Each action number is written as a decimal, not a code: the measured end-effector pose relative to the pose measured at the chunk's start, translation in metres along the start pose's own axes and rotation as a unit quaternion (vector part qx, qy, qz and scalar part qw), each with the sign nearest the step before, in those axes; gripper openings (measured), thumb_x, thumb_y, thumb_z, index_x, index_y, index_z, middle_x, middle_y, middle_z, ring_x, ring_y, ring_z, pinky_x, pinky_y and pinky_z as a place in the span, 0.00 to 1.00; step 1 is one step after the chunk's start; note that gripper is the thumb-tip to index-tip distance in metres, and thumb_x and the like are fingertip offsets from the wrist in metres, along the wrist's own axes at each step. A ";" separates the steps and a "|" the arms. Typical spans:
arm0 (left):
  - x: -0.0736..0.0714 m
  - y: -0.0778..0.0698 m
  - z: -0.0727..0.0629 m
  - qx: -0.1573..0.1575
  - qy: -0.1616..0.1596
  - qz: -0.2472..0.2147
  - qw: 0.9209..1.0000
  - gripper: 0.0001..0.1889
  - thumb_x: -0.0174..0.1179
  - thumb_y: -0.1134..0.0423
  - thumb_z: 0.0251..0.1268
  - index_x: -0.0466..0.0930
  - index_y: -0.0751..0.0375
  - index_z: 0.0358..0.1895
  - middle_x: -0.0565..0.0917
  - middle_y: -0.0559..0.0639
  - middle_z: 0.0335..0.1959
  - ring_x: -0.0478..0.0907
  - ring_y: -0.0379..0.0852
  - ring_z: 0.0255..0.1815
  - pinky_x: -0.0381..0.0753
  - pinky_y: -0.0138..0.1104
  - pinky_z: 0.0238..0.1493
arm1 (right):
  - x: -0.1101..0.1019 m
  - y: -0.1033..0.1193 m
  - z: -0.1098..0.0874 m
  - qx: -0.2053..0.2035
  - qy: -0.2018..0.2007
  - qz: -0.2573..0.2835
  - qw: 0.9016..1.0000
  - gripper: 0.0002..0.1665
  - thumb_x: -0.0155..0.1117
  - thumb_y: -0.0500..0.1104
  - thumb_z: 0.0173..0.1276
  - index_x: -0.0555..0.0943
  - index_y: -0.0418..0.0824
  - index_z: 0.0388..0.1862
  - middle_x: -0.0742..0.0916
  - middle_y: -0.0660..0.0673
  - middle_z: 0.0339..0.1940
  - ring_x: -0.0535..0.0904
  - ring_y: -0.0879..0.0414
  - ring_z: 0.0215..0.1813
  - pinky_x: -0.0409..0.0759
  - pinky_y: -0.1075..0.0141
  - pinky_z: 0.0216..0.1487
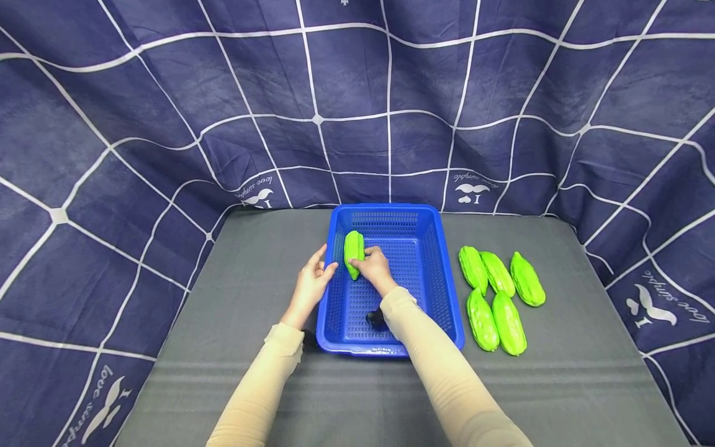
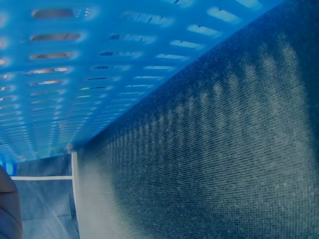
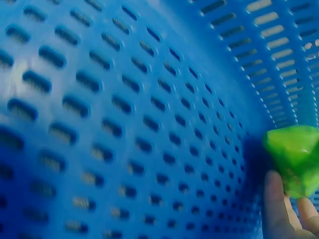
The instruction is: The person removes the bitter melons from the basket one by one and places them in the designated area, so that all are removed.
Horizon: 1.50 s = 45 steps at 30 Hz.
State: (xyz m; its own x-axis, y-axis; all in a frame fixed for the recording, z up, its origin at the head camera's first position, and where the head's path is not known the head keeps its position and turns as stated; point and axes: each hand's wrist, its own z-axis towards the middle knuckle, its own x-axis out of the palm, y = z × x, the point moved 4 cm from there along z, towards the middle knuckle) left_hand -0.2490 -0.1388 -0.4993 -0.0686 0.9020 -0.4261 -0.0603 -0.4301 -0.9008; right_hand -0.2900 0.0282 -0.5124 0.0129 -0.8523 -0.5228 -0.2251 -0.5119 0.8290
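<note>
Inside the blue plastic basket [image 1: 385, 347], my right hand [image 1: 375, 269] holds a bright green, ridged bitter melon [image 1: 354, 248] between thumb and fingers. The melon lies lengthwise near the basket's left wall, its tip toward me. In the right wrist view, fingers [image 3: 276, 204] meet the lower side of the melon [image 3: 296, 149], low over the perforated floor. My left hand [image 1: 313, 280] is at the outside of the left rim, thumb and fingers spread and relaxed. Only a sliver of that hand [image 2: 7, 209] shows in the left wrist view, beside the slotted wall [image 2: 60, 99].
Right of the basket, several more bitter melons [image 1: 496, 298] lie in a loose group on the grey tabletop [image 1: 246, 261]. A dark blue curtain [image 1: 357, 81] with white lines hangs behind and along both sides. A black wrist device [image 1: 375, 319] shows under my right sleeve.
</note>
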 end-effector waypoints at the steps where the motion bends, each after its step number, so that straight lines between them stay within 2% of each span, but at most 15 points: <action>1: 0.000 0.000 0.000 0.001 0.000 0.001 1.000 0.30 0.62 0.60 0.68 0.66 0.62 0.72 0.70 0.47 0.27 0.62 0.34 0.20 0.65 0.27 0.25 | -0.002 0.000 0.000 0.003 0.004 0.002 1.000 0.33 0.73 0.46 0.59 0.74 0.29 0.58 0.87 0.33 0.49 0.81 0.41 0.56 0.75 0.53 0.61; 7: 0.000 0.000 0.001 0.000 -0.004 0.005 1.000 0.30 0.62 0.60 0.69 0.67 0.61 0.72 0.71 0.48 0.28 0.63 0.35 0.21 0.66 0.27 0.26 | -0.018 -0.003 0.000 0.028 0.028 0.030 0.999 0.37 0.73 0.45 0.60 0.71 0.31 0.64 0.85 0.33 0.54 0.81 0.43 0.58 0.74 0.55 0.63; 13: 0.000 0.001 0.001 -0.004 -0.005 0.001 1.000 0.30 0.62 0.60 0.68 0.67 0.61 0.72 0.73 0.48 0.28 0.64 0.35 0.20 0.67 0.28 0.26 | -0.033 0.000 -0.005 0.040 0.051 0.103 0.993 0.39 0.72 0.40 0.61 0.67 0.29 0.67 0.83 0.31 0.57 0.83 0.42 0.54 0.82 0.59 0.54; 17: 0.001 0.001 0.002 -0.005 -0.006 -0.001 1.000 0.30 0.62 0.61 0.68 0.67 0.61 0.72 0.75 0.49 0.28 0.66 0.34 0.20 0.68 0.28 0.27 | -0.045 0.005 -0.010 0.033 0.066 0.139 0.988 0.39 0.70 0.38 0.62 0.66 0.29 0.68 0.82 0.29 0.58 0.84 0.41 0.53 0.83 0.59 0.52; 26: 0.001 0.000 0.001 -0.011 -0.003 -0.003 1.000 0.30 0.62 0.61 0.68 0.66 0.59 0.72 0.75 0.49 0.28 0.66 0.34 0.21 0.69 0.28 0.27 | -0.081 0.018 -0.026 0.011 0.075 0.178 0.981 0.38 0.69 0.36 0.62 0.65 0.30 0.69 0.78 0.28 0.62 0.83 0.41 0.53 0.81 0.57 0.56; 32: 0.001 0.002 0.001 -0.008 -0.002 -0.003 1.000 0.30 0.61 0.61 0.69 0.66 0.61 0.72 0.75 0.49 0.28 0.67 0.33 0.20 0.69 0.27 0.26 | -0.099 0.015 -0.035 0.003 0.076 0.184 0.980 0.39 0.69 0.36 0.62 0.65 0.31 0.70 0.77 0.30 0.63 0.81 0.41 0.56 0.81 0.58 0.56; 38: 0.000 0.004 0.001 -0.011 -0.003 0.000 1.000 0.30 0.61 0.61 0.69 0.66 0.61 0.72 0.74 0.49 0.28 0.66 0.33 0.21 0.68 0.27 0.26 | -0.112 0.006 -0.043 -0.001 0.070 0.177 0.982 0.38 0.69 0.37 0.62 0.66 0.32 0.70 0.78 0.31 0.63 0.81 0.43 0.56 0.82 0.61 0.53; 45: 0.000 0.002 0.001 -0.009 0.000 -0.003 1.000 0.30 0.61 0.61 0.69 0.66 0.61 0.72 0.74 0.50 0.29 0.67 0.32 0.21 0.68 0.27 0.26 | -0.132 -0.004 -0.052 -0.019 0.058 0.172 0.983 0.38 0.68 0.37 0.63 0.66 0.32 0.70 0.78 0.30 0.63 0.80 0.45 0.58 0.81 0.69 0.48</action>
State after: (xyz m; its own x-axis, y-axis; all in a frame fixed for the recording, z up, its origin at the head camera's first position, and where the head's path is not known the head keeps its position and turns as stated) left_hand -0.2505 -0.1394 -0.5014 -0.0678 0.9044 -0.4212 -0.0433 -0.4244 -0.9044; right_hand -0.2399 0.1369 -0.4368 0.0549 -0.9811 -0.1854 -0.1983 -0.1927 0.9610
